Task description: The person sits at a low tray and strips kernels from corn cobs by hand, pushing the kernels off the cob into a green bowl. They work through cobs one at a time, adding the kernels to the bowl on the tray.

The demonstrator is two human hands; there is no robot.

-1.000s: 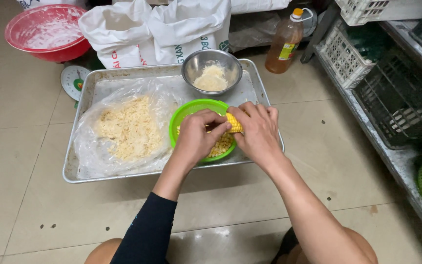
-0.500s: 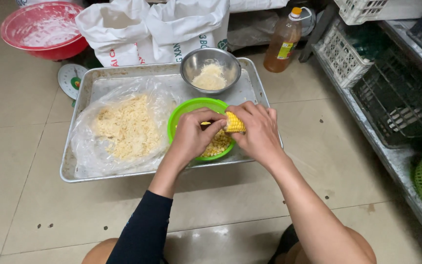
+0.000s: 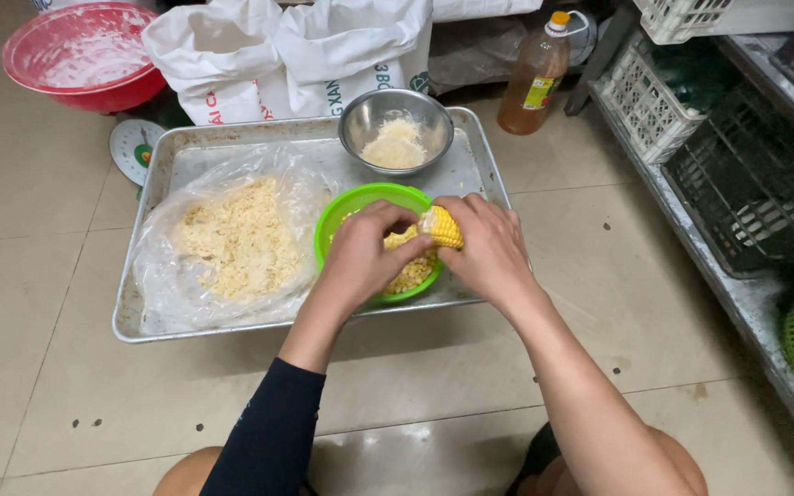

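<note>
The left hand (image 3: 365,253) is curling its fingers over a yellow corn cob (image 3: 436,228), with the thumb pressing at the cob's near end. The right hand (image 3: 487,246) is wrapping around the cob's other end from the 3 o'clock side, so both hands are closed on it. The cob is hovering over a green colander bowl (image 3: 360,199) that is holding loose yellow kernels (image 3: 413,273).

Going left to right: a red basin (image 3: 75,57) is sitting at 10 o'clock on the tiled floor, with a small round scale (image 3: 132,147) just beside a metal tray (image 3: 222,140). On the tray, a clear plastic bag (image 3: 232,243) of pale shredded food is lying at 9 o'clock of the bowl. 2 white sacks (image 3: 296,50) are standing behind the tray. A steel bowl (image 3: 395,129) of pale gratings is sitting at 12 o'clock. An amber bottle (image 3: 533,78) is standing at 1 o'clock, and crates on a metal shelf (image 3: 737,285) are filling the 3 o'clock side.
</note>
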